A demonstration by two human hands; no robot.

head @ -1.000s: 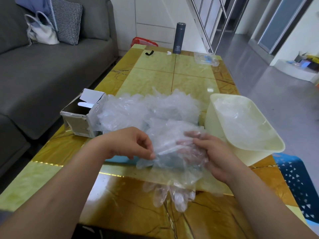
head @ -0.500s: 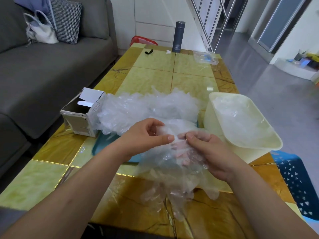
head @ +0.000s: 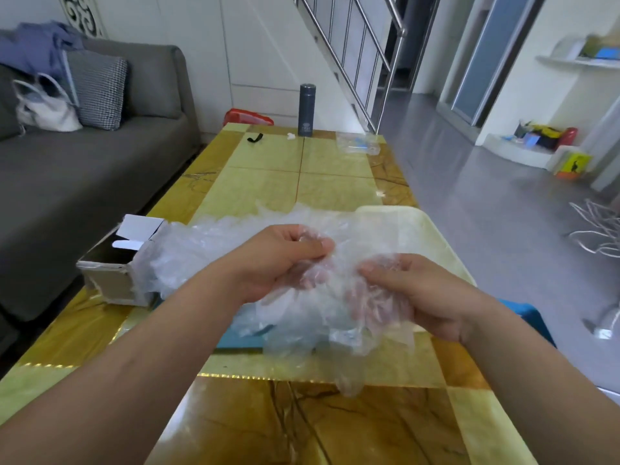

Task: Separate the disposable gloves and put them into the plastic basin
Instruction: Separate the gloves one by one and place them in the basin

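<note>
1. The left hand [head: 281, 260] pinches a clump of clear disposable gloves [head: 335, 317] between thumb and fingers.
2. The right hand [head: 422, 297] grips the same clump (fingers curled beneath the film).
3. The clump hangs over the table [head: 268, 182], just in front of the plastic basin [head: 432, 236].

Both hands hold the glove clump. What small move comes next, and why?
Probably draw the hands apart to peel one glove free: left hand and right hand each pinch the same crumpled gloves, not yet separated, with the plastic basin beyond.
</note>
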